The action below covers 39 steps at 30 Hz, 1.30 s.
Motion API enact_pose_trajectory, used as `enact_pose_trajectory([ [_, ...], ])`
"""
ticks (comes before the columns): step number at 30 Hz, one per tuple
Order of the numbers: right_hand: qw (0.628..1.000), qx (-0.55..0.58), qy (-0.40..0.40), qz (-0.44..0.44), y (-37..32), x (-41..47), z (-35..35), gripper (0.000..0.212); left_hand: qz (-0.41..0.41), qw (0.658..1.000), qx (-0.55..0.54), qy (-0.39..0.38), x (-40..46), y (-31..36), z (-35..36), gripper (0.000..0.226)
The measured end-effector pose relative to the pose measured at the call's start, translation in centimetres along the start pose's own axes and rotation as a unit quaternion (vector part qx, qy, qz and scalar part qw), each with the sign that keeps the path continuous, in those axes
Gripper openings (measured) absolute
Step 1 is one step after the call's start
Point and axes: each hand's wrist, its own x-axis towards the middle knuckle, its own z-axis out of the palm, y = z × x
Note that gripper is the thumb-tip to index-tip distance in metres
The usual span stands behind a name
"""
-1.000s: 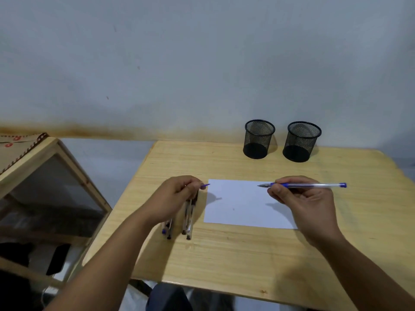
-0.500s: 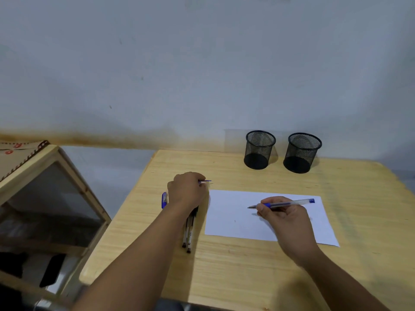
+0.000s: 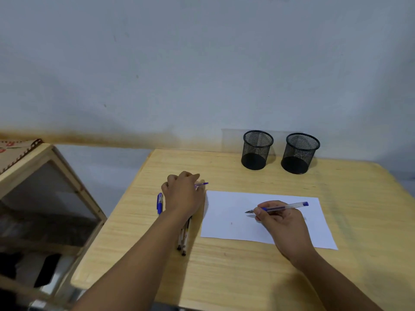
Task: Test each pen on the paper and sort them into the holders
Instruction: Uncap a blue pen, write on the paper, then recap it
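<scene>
Holding a clear pen (image 3: 283, 206) with blue ends, my right hand (image 3: 283, 223) hovers over the white paper (image 3: 226, 212) on the wooden worktop (image 3: 247, 270). My right fingers (image 3: 261, 215) are curled round the barrel near the tip. The pen's long axis runs almost level, left to right, with the tip pointing left and slightly down and the blue end out to the right. The tip sits just above or on the sheet, near its middle; I cannot tell whether it touches. Only a tiny speck or two shows on the paper, so I judge the test stroke is not yet made.

My left hand (image 3: 183, 196) lies to the left of the paper, knuckles up, fingers curled over a small group of pens (image 3: 183, 241) lying on the worktop. A blue cap (image 3: 202, 184) pokes out past my left fingers toward the sheet; it seems pinched there. Another blue pen (image 3: 159, 203) lies just beside that hand on its outer side.

Two black mesh holders (image 3: 257, 150) (image 3: 300, 153) stand side by side at the far edge, well beyond the paper, and look empty. My right hand is the nearer one to them, so the pen would travel forward and slightly right once tested. A wooden cabinet (image 3: 45, 198) stands off to the left.
</scene>
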Motion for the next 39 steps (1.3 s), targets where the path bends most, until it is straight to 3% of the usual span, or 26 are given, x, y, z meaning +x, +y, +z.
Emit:
enact_pose_trajectory([
  [2,1.0,0.005,0.002,0.001,0.1,0.0,-0.3,0.004,0.046,0.999,0.009,0.011,-1.9,0.3,-0.3,0.034],
  [7,1.0,-0.005,0.016,0.007,0.3,0.1,-1.3,0.003,0.142,0.988,0.026,-0.049,-7.1,0.8,0.6,0.03],
  [11,1.0,-0.005,0.025,0.01,0.4,0.1,-2.2,0.005,0.168,0.985,0.026,-0.039,-9.2,1.5,1.6,0.021],
  [22,0.998,0.028,0.057,0.011,0.6,1.1,-2.1,0.006,0.153,0.988,-0.007,-0.016,-10.7,1.6,3.6,0.027],
  [29,0.999,0.006,0.012,-0.034,-0.9,2.9,3.0,0.017,0.14,0.99,-0.024,-0.015,-10.8,1.7,3.2,0.03],
  [39,0.998,-0.04,0.001,-0.042,-0.1,5.9,6.8,0.006,0.141,0.99,-0.02,0.0,-10.6,1.6,3.5,0.028],
])
